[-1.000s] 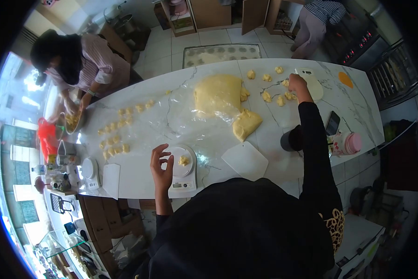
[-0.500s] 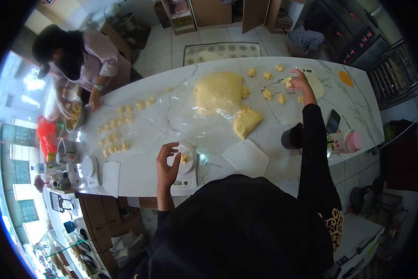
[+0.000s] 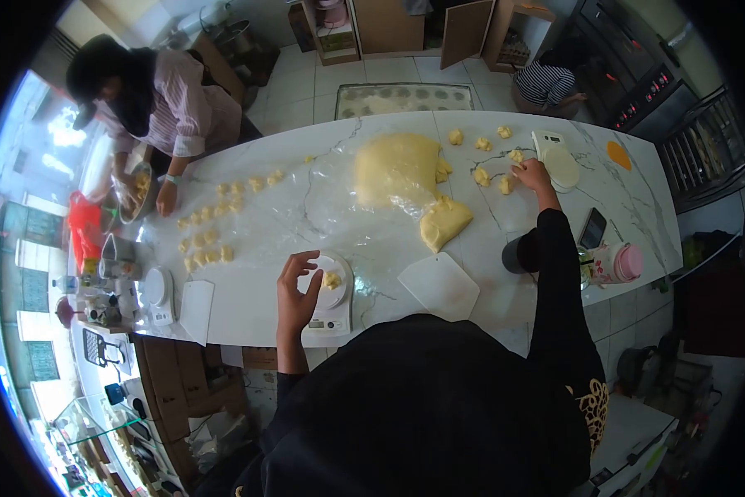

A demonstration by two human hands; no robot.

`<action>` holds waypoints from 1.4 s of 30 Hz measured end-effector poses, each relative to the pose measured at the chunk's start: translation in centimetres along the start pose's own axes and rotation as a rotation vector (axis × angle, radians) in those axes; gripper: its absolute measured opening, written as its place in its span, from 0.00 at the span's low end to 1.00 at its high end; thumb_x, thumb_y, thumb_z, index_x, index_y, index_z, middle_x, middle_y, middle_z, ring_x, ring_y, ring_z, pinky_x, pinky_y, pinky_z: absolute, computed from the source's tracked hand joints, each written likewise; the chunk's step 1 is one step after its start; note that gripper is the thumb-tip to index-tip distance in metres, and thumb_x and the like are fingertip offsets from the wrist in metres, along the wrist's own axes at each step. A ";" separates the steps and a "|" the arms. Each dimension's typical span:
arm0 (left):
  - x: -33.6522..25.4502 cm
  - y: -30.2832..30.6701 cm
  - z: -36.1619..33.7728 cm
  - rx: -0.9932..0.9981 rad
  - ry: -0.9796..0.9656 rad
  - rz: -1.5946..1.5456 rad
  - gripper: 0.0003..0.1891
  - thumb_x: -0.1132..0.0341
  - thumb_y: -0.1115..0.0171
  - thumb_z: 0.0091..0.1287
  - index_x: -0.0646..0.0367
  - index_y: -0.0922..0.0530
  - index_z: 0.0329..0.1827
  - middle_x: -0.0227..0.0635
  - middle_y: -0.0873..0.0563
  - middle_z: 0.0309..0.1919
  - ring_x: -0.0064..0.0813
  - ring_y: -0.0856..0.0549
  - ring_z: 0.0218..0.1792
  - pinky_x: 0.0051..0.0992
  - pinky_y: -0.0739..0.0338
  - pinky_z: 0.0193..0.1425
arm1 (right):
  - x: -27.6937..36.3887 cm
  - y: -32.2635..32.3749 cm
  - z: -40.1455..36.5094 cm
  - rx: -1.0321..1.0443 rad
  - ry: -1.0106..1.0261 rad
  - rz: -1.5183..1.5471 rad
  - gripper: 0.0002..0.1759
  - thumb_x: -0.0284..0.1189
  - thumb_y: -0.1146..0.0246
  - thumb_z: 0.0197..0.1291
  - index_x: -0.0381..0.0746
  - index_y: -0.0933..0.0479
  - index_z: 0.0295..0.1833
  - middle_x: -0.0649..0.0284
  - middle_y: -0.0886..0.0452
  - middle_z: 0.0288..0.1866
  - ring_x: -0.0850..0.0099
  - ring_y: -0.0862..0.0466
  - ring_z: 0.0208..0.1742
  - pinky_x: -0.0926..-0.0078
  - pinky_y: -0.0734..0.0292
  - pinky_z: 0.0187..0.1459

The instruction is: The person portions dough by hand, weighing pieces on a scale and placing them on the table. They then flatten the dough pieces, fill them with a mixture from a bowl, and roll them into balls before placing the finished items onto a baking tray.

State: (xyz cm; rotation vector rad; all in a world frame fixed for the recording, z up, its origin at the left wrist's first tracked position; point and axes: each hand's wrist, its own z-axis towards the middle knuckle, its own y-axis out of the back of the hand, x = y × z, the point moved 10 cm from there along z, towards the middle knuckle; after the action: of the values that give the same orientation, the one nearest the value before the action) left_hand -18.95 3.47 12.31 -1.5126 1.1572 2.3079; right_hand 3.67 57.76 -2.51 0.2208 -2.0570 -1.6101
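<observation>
Left hand: the left hand sits at the near scale, its thumb and fingers wide apart, with nothing seen between them.
Right hand: the right hand reaches far over the desk, its fingers bent together among the loose lumps; whether they pinch anything, I cannot tell.
Weighed lump: a small dough lump rests on the near scale's round plate, just beside the left thumb. It looks light, soft and easily dented; a loose pinch from both sides would probably suit it.
Loose lumps: several, such as the pale lump, lie apart on the desk near the far scale. They may cling slightly to skin.
Large dough: the big slab lies partly under clear film, likely heavy and slack, best supported from beneath with both palms. The cut chunk beside it looks dense but pliable.
Desk: pale, veined and smooth, shiny where film covers it; a white scraper, a dark cup and a phone lie within the person's reach.
Room: a co-worker works at a bowl on the left; another person crouches by the oven. Beyond the desk, pale tiles cover the floor.
</observation>
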 end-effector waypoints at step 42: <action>25.8 21.2 0.8 -0.527 0.123 0.655 0.13 0.70 0.42 0.52 0.60 0.22 0.42 0.40 0.23 0.45 0.41 0.27 0.48 0.36 0.32 0.50 | 67.0 -24.4 -36.1 0.079 1.295 0.160 0.23 0.31 0.43 0.54 0.38 0.32 0.56 0.46 0.34 0.58 0.50 0.35 0.61 0.60 0.36 0.59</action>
State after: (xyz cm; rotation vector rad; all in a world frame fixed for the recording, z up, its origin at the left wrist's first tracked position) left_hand -42.62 -17.73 1.93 -1.6207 1.2887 3.1991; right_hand -40.48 -8.78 0.10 0.8353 -1.0571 -0.8349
